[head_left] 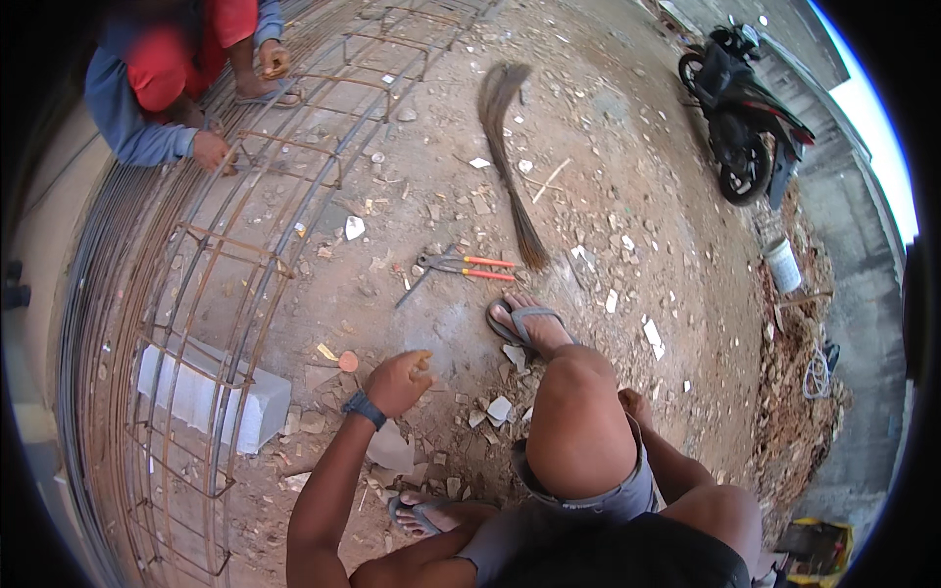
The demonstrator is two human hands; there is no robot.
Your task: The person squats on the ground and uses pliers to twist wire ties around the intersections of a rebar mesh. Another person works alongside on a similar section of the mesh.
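My left hand (400,380), with a dark watch (365,410) on its wrist, hovers over the dirt with fingers curled in. Whatever is in them, if anything, is too small to make out. Beside my bent knee, my right hand (635,404) is partly hidden; its visible fingers are curled. Ahead of my foot lie pincers (461,266) with orange handles, jaws to the left, on or against a short dark rod (412,290). A long rebar cage (250,245) of rusty rods and square ties runs along my left side, apart from my hand.
A co-worker's hands (211,152) are at the cage's far part. Beneath the cage sits a pale block (263,412); long rods (93,284) lie beyond it. A stick broom (505,162) rests ahead, among rubble. At right are a motorbike (740,122), white bucket (783,265) and wall (853,235).
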